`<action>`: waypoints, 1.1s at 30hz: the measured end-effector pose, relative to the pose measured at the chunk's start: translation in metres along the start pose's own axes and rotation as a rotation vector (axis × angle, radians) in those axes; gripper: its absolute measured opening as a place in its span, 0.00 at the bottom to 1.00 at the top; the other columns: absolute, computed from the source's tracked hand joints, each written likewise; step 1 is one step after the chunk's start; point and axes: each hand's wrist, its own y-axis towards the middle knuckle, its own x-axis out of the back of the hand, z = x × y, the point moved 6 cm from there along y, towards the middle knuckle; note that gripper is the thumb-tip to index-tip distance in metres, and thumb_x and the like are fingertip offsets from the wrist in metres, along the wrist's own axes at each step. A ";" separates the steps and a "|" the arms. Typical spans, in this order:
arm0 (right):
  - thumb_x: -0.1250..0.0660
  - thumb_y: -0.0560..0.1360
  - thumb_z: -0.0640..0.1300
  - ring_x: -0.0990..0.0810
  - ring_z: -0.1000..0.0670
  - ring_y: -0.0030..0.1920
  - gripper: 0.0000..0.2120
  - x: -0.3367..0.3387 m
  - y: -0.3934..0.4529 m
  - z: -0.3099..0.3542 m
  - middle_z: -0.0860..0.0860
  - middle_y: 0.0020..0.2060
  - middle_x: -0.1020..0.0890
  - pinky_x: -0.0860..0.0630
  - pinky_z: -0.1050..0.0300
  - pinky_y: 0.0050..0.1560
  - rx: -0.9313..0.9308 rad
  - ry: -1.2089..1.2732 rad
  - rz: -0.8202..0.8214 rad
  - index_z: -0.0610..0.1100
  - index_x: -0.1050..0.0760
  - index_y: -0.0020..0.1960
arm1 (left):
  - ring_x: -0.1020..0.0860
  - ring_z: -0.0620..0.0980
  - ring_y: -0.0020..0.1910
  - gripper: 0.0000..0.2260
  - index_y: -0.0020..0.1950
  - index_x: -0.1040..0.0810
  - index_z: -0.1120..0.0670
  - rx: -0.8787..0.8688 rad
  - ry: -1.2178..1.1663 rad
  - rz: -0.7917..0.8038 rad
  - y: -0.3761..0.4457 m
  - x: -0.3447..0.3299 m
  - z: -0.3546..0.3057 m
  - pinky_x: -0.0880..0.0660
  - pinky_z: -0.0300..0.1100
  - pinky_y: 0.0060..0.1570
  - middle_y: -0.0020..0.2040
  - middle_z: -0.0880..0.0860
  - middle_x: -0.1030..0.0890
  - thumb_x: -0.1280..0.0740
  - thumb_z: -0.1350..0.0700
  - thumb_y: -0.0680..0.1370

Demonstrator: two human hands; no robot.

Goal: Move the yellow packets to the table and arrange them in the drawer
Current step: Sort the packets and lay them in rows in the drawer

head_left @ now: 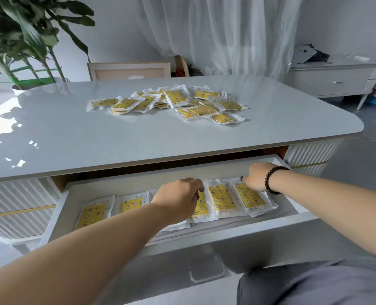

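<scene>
A loose pile of yellow packets [171,102] in clear wrappers lies on the white table [72,133]. Below its front edge the white drawer [204,234] is pulled out, and several yellow packets lie side by side in a row inside it. My left hand [178,199] reaches into the drawer, fingers curled down over the middle packet [201,205]. My right hand [258,178], with a dark bead bracelet on the wrist, has its fingers curled on the top edge of the rightmost packet [249,198]. The fingertips of both hands are hidden.
A potted plant [24,40] stands at the back left behind the table. A framed board [127,70] leans beyond the far edge. A low white cabinet [336,80] stands at the right by the curtain. My knee in grey cloth [314,282] is at the bottom right.
</scene>
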 end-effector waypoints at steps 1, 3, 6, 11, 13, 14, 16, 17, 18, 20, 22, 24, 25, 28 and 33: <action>0.49 0.82 0.49 0.29 0.51 0.32 0.17 0.010 -0.005 0.011 0.48 0.40 0.26 0.31 0.60 0.34 0.027 -0.013 0.001 0.42 0.28 0.43 | 0.22 0.49 0.48 0.13 0.61 0.26 0.48 -0.066 0.077 -0.008 -0.004 0.006 -0.005 0.27 0.40 0.40 0.56 0.44 0.21 0.43 0.57 0.80; 0.50 0.82 0.52 0.27 0.50 0.29 0.21 0.032 -0.012 0.028 0.48 0.33 0.25 0.27 0.60 0.37 0.057 -0.010 0.000 0.43 0.32 0.35 | 0.21 0.50 0.48 0.13 0.62 0.27 0.48 -0.154 0.160 -0.066 -0.009 0.026 -0.012 0.28 0.40 0.39 0.57 0.44 0.20 0.44 0.55 0.80; 0.43 0.79 0.50 0.22 0.45 0.31 0.17 0.065 -0.019 0.044 0.43 0.38 0.19 0.24 0.57 0.38 0.045 0.145 -0.043 0.38 0.28 0.39 | 0.20 0.52 0.44 0.12 0.62 0.26 0.49 -0.170 0.226 -0.246 -0.008 0.070 -0.009 0.30 0.40 0.37 0.52 0.45 0.18 0.44 0.54 0.81; 0.41 0.73 0.40 0.21 0.45 0.38 0.05 0.127 -0.022 0.073 0.44 0.41 0.20 0.26 0.59 0.33 0.091 0.323 -0.398 0.38 0.30 0.40 | 0.20 0.56 0.42 0.11 0.58 0.26 0.50 0.073 0.157 -0.470 0.002 0.118 0.035 0.24 0.45 0.40 0.46 0.48 0.17 0.42 0.55 0.79; 0.41 0.73 0.39 0.24 0.46 0.36 0.05 0.134 -0.011 0.079 0.46 0.38 0.24 0.29 0.59 0.34 0.076 0.307 -0.479 0.38 0.28 0.46 | 0.21 0.56 0.42 0.11 0.58 0.26 0.50 0.201 0.089 -0.488 0.006 0.120 0.058 0.25 0.45 0.39 0.45 0.50 0.17 0.43 0.56 0.79; 0.40 0.73 0.39 0.25 0.46 0.38 0.06 0.134 -0.003 0.080 0.46 0.40 0.24 0.29 0.58 0.36 0.055 0.292 -0.511 0.39 0.28 0.48 | 0.21 0.56 0.43 0.10 0.58 0.27 0.50 0.246 0.048 -0.495 0.009 0.119 0.069 0.25 0.45 0.39 0.46 0.50 0.17 0.43 0.56 0.79; 0.39 0.74 0.41 0.24 0.43 0.48 0.10 0.130 0.018 0.078 0.45 0.52 0.23 0.27 0.54 0.43 0.006 0.298 -0.576 0.40 0.28 0.55 | 0.22 0.54 0.47 0.10 0.58 0.27 0.50 0.294 -0.055 -0.515 0.016 0.117 0.088 0.29 0.44 0.39 0.48 0.50 0.19 0.44 0.56 0.79; 0.38 0.74 0.42 0.25 0.42 0.56 0.16 0.126 0.030 0.074 0.44 0.58 0.25 0.27 0.52 0.48 -0.020 0.318 -0.607 0.41 0.29 0.61 | 0.23 0.53 0.50 0.10 0.59 0.27 0.51 0.304 -0.111 -0.528 0.020 0.115 0.095 0.30 0.43 0.41 0.50 0.49 0.20 0.43 0.56 0.79; 0.37 0.75 0.44 0.27 0.41 0.61 0.20 0.120 0.042 0.068 0.44 0.63 0.28 0.27 0.49 0.53 -0.049 0.337 -0.633 0.41 0.32 0.65 | 0.25 0.52 0.54 0.11 0.60 0.27 0.52 0.305 -0.157 -0.539 0.024 0.114 0.100 0.31 0.43 0.45 0.52 0.50 0.21 0.42 0.56 0.79; 0.37 0.76 0.50 0.32 0.40 0.65 0.24 0.112 0.064 0.055 0.42 0.66 0.32 0.30 0.47 0.59 -0.115 0.362 -0.691 0.40 0.34 0.67 | 0.29 0.52 0.62 0.14 0.64 0.30 0.52 0.317 -0.157 -0.531 0.032 0.108 0.105 0.32 0.43 0.56 0.60 0.50 0.25 0.40 0.52 0.79; 0.38 0.75 0.56 0.34 0.39 0.65 0.27 0.105 0.083 0.040 0.41 0.66 0.32 0.33 0.46 0.61 -0.183 0.382 -0.697 0.39 0.35 0.67 | 0.33 0.51 0.67 0.21 0.69 0.35 0.51 0.337 -0.079 -0.493 0.038 0.103 0.107 0.37 0.45 0.64 0.67 0.50 0.31 0.41 0.45 0.78; 0.39 0.74 0.62 0.33 0.39 0.66 0.32 0.101 0.100 0.026 0.40 0.66 0.31 0.34 0.46 0.63 -0.242 0.418 -0.641 0.39 0.36 0.68 | 0.37 0.50 0.70 0.25 0.71 0.37 0.52 0.346 -0.047 -0.481 0.039 0.101 0.110 0.40 0.46 0.67 0.69 0.50 0.35 0.42 0.41 0.77; 0.40 0.73 0.64 0.33 0.39 0.66 0.35 0.101 0.106 0.023 0.40 0.66 0.31 0.34 0.47 0.63 -0.252 0.428 -0.603 0.40 0.36 0.69 | 0.39 0.50 0.71 0.27 0.71 0.38 0.52 0.351 -0.044 -0.477 0.040 0.100 0.111 0.41 0.47 0.68 0.71 0.50 0.37 0.42 0.39 0.77; 0.40 0.73 0.63 0.33 0.40 0.67 0.33 0.102 0.120 0.028 0.42 0.68 0.32 0.34 0.48 0.64 -0.162 0.409 -0.556 0.43 0.35 0.70 | 0.52 0.50 0.77 0.33 0.73 0.41 0.51 0.427 -0.036 -0.412 0.044 0.097 0.118 0.50 0.54 0.74 0.77 0.53 0.45 0.46 0.33 0.75; 0.32 0.72 0.55 0.34 0.45 0.67 0.25 0.105 0.119 0.044 0.47 0.64 0.27 0.31 0.50 0.65 0.065 0.554 -0.625 0.48 0.30 0.66 | 0.62 0.50 0.77 0.38 0.76 0.45 0.51 0.538 -0.083 -0.379 0.044 0.098 0.124 0.60 0.63 0.73 0.79 0.53 0.52 0.48 0.29 0.73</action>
